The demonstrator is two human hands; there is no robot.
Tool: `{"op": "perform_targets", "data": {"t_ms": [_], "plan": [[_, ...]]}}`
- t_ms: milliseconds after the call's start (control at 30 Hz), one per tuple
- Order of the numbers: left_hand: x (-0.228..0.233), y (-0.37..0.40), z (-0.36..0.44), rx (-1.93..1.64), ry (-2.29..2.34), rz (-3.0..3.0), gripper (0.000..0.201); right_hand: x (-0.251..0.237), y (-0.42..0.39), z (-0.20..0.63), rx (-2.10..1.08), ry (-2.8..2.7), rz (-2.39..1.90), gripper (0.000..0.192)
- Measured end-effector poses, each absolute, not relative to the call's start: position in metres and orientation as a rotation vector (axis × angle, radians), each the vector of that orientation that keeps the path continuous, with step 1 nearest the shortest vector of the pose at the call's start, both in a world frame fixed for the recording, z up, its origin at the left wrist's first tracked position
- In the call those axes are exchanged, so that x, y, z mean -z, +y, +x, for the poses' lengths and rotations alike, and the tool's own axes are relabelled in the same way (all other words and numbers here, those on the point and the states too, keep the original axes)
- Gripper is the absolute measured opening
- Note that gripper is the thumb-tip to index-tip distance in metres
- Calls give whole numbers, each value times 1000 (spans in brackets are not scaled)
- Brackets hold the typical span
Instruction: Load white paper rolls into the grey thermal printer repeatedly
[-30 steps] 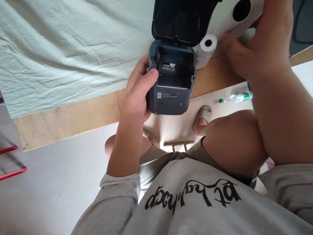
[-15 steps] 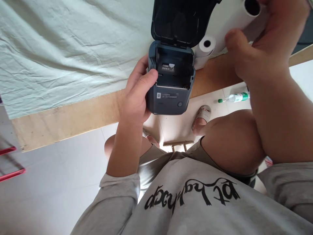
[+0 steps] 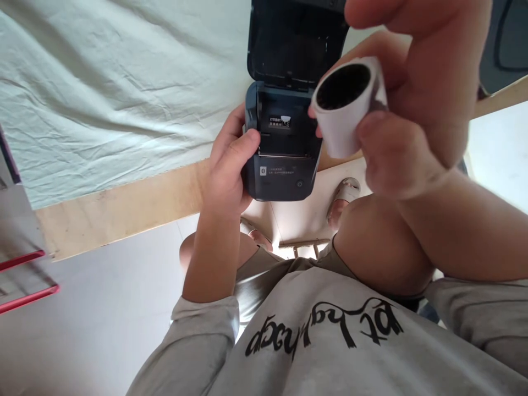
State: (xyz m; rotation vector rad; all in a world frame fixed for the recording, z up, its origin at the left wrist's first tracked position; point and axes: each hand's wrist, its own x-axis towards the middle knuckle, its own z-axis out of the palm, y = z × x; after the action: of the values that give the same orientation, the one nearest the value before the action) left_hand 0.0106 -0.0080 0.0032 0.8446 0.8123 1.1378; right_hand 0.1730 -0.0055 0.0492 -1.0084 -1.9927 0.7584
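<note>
My left hand [image 3: 231,159] grips the left side of a dark blue label printer [image 3: 280,179], thumb on the rim of its bay. The printer's black lid [image 3: 295,41] is hinged up, and the bay shows a small printed sticker and no roll. Close to the camera, my right hand [image 3: 416,110] holds a white paper roll [image 3: 340,132] between thumb and fingers. The roll's wide dark core faces up toward me. It hangs beside the printer's right edge and overlaps it in view; whether they touch I cannot tell.
A pale green cloth [image 3: 124,99] covers the table, whose wooden edge [image 3: 124,214] runs beneath the printer. Red-edged items [image 3: 28,297] stick out at the lower left. A dark object [image 3: 505,44] lies at the upper right. My legs and a sandal [image 3: 348,190] are below.
My right hand has come left and toward the camera from the rolls on the table, with a white paper roll now in it. The printer has shifted slightly left and down in view.
</note>
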Motion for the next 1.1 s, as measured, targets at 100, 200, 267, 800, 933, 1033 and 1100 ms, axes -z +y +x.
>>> {"op": "perform_targets", "data": {"t_ms": [100,200,267,800,933,1033,1100], "plan": [[-5,-8,12,-1144,818,864,26,-40,-3,170,-656,-1953,-917,36],[-6,-9,12,-1149,839,870,22,-33,0,171,-459,-2187,-1090,40],[-6,-9,11,-1132,841,877,21,-31,1,172,-257,-2316,-1210,39],[-3,-12,8,-1124,800,880,25,-27,-4,173,-40,-2275,-1193,12],[0,-11,6,-1127,782,951,33,-24,-4,172,-25,-2406,-948,12],[3,-10,3,-1098,816,1002,38,-25,-4,175,-60,-2393,-840,16],[4,-10,2,-1077,838,1024,39,-28,-3,178,-226,-2257,-986,21]]}}
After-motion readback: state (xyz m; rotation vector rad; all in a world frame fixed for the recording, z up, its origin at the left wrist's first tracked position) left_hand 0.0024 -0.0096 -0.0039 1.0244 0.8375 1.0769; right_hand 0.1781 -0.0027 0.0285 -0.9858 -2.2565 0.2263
